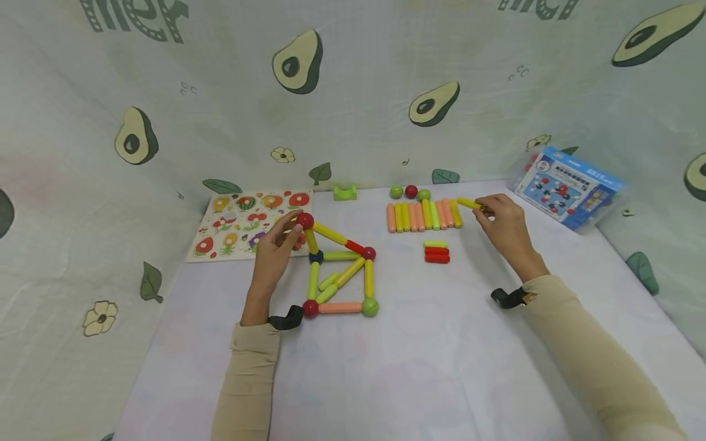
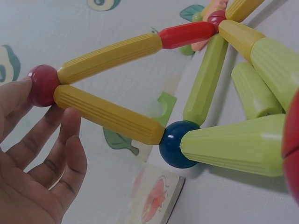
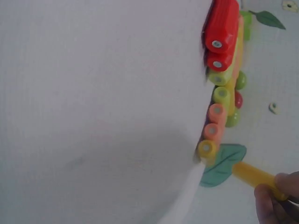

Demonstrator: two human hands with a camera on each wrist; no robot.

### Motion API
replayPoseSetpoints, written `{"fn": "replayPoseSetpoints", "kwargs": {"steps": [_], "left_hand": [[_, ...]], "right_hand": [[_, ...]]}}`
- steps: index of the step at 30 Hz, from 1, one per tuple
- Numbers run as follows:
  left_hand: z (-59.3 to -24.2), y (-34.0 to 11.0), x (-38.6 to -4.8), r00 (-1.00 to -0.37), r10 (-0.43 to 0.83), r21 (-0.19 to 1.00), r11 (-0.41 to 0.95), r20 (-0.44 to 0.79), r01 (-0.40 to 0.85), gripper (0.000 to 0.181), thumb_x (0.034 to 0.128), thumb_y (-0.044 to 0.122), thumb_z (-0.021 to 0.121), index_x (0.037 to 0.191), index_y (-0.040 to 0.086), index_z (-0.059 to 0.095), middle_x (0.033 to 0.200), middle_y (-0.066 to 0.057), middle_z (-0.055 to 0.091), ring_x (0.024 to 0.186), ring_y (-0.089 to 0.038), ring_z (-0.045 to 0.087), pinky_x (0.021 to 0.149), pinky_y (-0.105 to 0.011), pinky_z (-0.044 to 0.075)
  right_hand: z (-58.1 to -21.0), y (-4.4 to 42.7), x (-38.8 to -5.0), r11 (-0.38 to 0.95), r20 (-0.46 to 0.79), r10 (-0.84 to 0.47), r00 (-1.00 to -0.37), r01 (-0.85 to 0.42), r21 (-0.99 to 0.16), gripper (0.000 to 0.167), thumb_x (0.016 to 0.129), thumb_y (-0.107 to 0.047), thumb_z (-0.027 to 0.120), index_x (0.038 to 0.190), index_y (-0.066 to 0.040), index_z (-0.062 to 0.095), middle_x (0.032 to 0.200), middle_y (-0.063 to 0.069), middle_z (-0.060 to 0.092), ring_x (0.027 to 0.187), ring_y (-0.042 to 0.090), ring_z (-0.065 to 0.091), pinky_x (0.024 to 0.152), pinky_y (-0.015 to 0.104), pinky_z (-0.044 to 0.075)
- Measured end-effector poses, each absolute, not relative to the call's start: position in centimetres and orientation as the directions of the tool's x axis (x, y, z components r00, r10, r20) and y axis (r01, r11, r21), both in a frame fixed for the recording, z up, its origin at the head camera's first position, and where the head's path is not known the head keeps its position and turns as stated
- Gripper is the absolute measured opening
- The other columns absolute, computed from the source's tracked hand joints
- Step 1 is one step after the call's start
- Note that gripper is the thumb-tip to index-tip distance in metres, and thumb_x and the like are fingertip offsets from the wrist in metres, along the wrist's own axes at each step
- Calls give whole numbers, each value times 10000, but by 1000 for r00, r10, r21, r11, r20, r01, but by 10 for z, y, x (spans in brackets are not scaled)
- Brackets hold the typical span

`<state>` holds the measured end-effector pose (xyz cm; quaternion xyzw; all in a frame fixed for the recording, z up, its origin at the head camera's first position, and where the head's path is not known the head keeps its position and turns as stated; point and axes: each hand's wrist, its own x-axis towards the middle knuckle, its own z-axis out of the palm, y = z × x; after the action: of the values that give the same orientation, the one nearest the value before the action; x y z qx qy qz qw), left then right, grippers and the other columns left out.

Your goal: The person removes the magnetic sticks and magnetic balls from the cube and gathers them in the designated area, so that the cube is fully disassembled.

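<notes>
My left hand (image 1: 272, 252) pinches a red ball (image 1: 304, 221) at the raised corner of a magnetic stick-and-ball frame. Two yellow sticks run from that ball, one to a dark blue ball (image 2: 176, 144), the other to a short red stick (image 2: 187, 35) that meets another red ball (image 1: 369, 253). The frame's near side has a red ball (image 1: 311, 309), an orange stick (image 1: 340, 308) and a green ball (image 1: 370, 307). Between thumb and fingers, my right hand (image 1: 504, 229) holds a loose yellow stick (image 3: 254, 176), just past the right end of a row of sticks (image 1: 421, 217).
Behind the row sit two green balls and a red ball (image 1: 410, 192). Short sticks (image 1: 437, 258) lie in front of it. A fruit-picture board (image 1: 220, 226) is at left, a green notched block (image 1: 345, 194) at the back, a blue box (image 1: 570, 187) at back right.
</notes>
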<state>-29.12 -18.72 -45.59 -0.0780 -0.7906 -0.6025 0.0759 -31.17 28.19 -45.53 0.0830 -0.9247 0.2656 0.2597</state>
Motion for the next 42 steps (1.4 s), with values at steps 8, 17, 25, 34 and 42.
{"fn": "replayPoseSetpoints", "kwargs": {"steps": [8,17,25,34,42], "left_hand": [[-456,-184,-288,-972,34,939,251,233,234,422,999,429,590,1406,320,584,1239,-53,650,1106,-371,619,878,-480,546],[-459,-185,-288,-969,38,935,257,244,245,407,986,462,597,1378,354,600,1199,-38,658,1055,-356,642,799,-364,557],[-451,-186,-287,-967,35,934,251,252,253,403,1018,342,590,1413,263,585,1222,-78,659,1024,-365,633,807,-377,567],[-454,-184,-290,-963,38,930,253,267,267,390,1015,351,594,1398,280,597,1217,-58,671,952,-225,655,830,-427,566],[-454,-185,-291,-960,40,926,253,279,280,393,994,435,600,1372,327,611,1170,-36,680,927,-297,660,763,-256,550]], "right_hand": [[-466,291,-326,862,399,18,-917,-188,-470,253,911,37,688,1153,107,665,1086,246,595,962,402,639,833,525,554],[-475,290,-332,877,246,1,-969,-117,-465,230,922,4,659,1122,117,666,1112,299,623,967,412,610,846,545,529],[-482,278,-329,886,141,-11,-990,-75,-457,242,939,0,617,1152,113,645,1182,278,573,1034,422,576,899,557,501],[-452,239,-310,864,193,-92,-977,-174,-472,254,956,-71,643,1173,62,663,1181,238,608,1027,394,584,885,541,517],[-437,163,-288,645,302,-487,-819,-571,-509,251,894,-37,742,1141,-10,706,1071,129,694,948,255,655,828,443,576]]}}
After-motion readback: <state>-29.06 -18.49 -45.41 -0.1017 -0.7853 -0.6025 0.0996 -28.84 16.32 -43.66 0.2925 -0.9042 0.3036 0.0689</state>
